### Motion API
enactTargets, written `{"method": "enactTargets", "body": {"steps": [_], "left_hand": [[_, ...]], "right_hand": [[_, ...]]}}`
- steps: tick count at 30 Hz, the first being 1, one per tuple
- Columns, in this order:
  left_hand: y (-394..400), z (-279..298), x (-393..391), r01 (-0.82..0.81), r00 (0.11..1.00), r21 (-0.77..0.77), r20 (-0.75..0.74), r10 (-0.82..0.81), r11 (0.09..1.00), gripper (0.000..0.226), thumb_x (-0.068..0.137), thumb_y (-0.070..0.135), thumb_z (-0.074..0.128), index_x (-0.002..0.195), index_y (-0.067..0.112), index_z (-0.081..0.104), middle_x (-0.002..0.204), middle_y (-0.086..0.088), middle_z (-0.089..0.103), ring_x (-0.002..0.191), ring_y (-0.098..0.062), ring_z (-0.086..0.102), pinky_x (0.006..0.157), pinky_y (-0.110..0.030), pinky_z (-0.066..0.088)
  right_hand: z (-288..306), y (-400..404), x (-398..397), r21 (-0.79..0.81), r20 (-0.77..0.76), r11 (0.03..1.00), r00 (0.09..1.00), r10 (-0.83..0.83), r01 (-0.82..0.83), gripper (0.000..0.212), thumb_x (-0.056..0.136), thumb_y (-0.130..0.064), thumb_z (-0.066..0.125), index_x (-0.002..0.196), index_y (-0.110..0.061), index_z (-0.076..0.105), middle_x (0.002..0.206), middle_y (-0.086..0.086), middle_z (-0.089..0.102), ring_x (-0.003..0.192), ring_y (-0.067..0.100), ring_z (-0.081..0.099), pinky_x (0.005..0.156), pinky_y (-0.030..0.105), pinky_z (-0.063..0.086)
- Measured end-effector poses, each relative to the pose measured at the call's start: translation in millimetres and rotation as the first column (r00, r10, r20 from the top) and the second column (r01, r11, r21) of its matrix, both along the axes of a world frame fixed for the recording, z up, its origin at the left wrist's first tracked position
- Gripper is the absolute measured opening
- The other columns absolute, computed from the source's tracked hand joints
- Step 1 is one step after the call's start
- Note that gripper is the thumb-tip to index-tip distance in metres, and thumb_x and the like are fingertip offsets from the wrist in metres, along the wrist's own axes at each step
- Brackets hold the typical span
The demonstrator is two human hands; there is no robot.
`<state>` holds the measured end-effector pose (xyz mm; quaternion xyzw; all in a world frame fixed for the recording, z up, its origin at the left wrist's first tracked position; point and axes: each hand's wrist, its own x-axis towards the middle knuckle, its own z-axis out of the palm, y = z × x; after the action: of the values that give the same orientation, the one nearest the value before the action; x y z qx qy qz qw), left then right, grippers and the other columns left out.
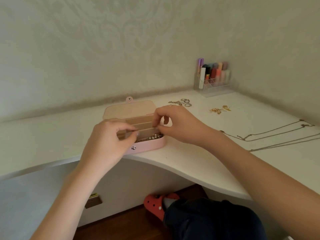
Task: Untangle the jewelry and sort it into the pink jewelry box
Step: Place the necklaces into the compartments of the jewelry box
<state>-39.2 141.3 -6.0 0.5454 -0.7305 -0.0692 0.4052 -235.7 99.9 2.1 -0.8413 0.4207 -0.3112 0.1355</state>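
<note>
The pink jewelry box [147,147] lies open near the table's front edge, its lid [129,110] folded back. A chain with small pearls [152,137] lies in the front compartment. My left hand [107,141] hovers over the box's left side, thumb and forefinger pinched at the chain's left end. My right hand [178,125] is over the right side, fingertips pinched just above the pearls. Whatever thin piece runs between the fingers is too fine to make out. Long thin necklaces [270,135] lie stretched out on the right.
Silver rings [186,101] and a small gold chain [175,102] lie behind the box. Gold earrings [219,110] sit further right. A clear organizer with cosmetics [213,78] stands in the back corner. Below the white table's curved edge [190,172] I see my knee and a red shoe [155,204].
</note>
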Motion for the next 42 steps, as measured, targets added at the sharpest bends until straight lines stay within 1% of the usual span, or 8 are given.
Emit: {"method": "enactTargets", "body": {"steps": [10,14,17,23,28,34,38,42], "left_hand": [[-10,6,-96,0.24,0.971,-0.209,0.049,-0.234,0.948,0.005,0.08,0.016,0.07,0.079,0.021,0.074,0.075,0.023,0.057,0.085,-0.01,0.056,0.077,-0.019,0.035],[-29,3,-169,0.432,0.895,-0.057,0.145,-0.421,0.9,0.014,0.087,0.029,0.061,0.095,0.023,0.072,0.096,0.011,0.067,0.101,-0.008,0.052,0.088,-0.02,0.034],[-41,0,-222,0.539,0.822,0.024,0.204,-0.532,0.842,0.021,0.088,0.031,0.059,0.104,0.021,0.069,0.104,0.005,0.067,0.107,-0.014,0.053,0.093,-0.033,0.042],[-48,-16,-249,0.571,0.795,0.095,0.181,-0.578,0.815,0.026,0.09,0.028,0.057,0.114,0.023,0.065,0.119,0.005,0.063,0.117,-0.012,0.05,0.1,-0.03,0.038],[-44,-25,-237,0.703,0.66,0.29,0.074,-0.748,0.649,0.033,0.092,0.028,0.056,0.125,0.026,0.059,0.124,0.0,0.062,0.117,-0.011,0.053,0.102,-0.025,0.038],[-53,-21,-235,0.644,0.743,0.172,0.091,-0.663,0.745,0.024,0.089,0.008,0.057,0.107,0.017,0.071,0.106,0.003,0.071,0.101,-0.012,0.063,0.094,-0.023,0.045],[-60,-23,-233,0.572,0.815,0.138,0.014,-0.579,0.809,0.046,0.085,0.003,0.056,0.126,0.022,0.056,0.086,0.01,0.068,0.078,-0.011,0.06,0.086,-0.035,0.051],[-57,-18,-237,0.592,0.803,0.179,-0.209,-0.557,0.786,0.051,0.087,0.016,0.061,0.135,0.017,0.044,0.11,0.002,0.066,0.106,-0.015,0.059,0.096,-0.027,0.045]], "right_hand": [[7,-11,-100,0.145,0.264,0.888,0.848,-0.46,0.436,0.012,0.087,-0.012,0.057,0.093,-0.022,0.063,0.081,-0.003,0.071,0.074,0.014,0.064,0.062,0.023,0.048],[0,4,-191,-0.02,0.165,0.466,0.462,-0.871,0.885,0.02,0.089,-0.013,0.048,0.1,-0.022,0.062,0.093,0.007,0.068,0.086,0.028,0.062,0.074,0.035,0.049],[-5,17,-231,-0.013,0.057,0.171,0.171,-0.984,0.985,0.03,0.088,-0.006,0.046,0.109,-0.017,0.064,0.11,0.015,0.065,0.107,0.035,0.056,0.088,0.038,0.044],[-15,20,-239,0.082,-0.216,-0.016,0.002,-0.976,0.997,0.032,0.089,-0.005,0.049,0.119,-0.007,0.06,0.128,0.016,0.057,0.121,0.034,0.05,0.097,0.041,0.042],[-16,15,-232,0.084,-0.196,0.066,0.082,-0.977,0.994,0.029,0.088,0.005,0.049,0.113,-0.001,0.062,0.12,0.02,0.061,0.115,0.034,0.056,0.089,0.037,0.048],[-21,11,-239,0.051,-0.059,0.26,0.263,-0.963,0.964,0.036,0.082,0.011,0.042,0.106,-0.003,0.065,0.111,0.017,0.063,0.105,0.032,0.057,0.085,0.032,0.043],[-24,5,-234,0.243,0.27,0.522,0.46,-0.846,0.818,0.03,0.08,0.012,0.045,0.09,-0.01,0.064,0.074,0.01,0.058,0.066,0.022,0.055,0.066,0.029,0.044],[-8,9,-220,0.498,0.695,0.788,0.376,-0.613,0.363,0.024,0.086,0.01,0.057,0.105,-0.006,0.063,0.081,0.007,0.061,0.07,0.014,0.062,0.077,0.025,0.056]]}}
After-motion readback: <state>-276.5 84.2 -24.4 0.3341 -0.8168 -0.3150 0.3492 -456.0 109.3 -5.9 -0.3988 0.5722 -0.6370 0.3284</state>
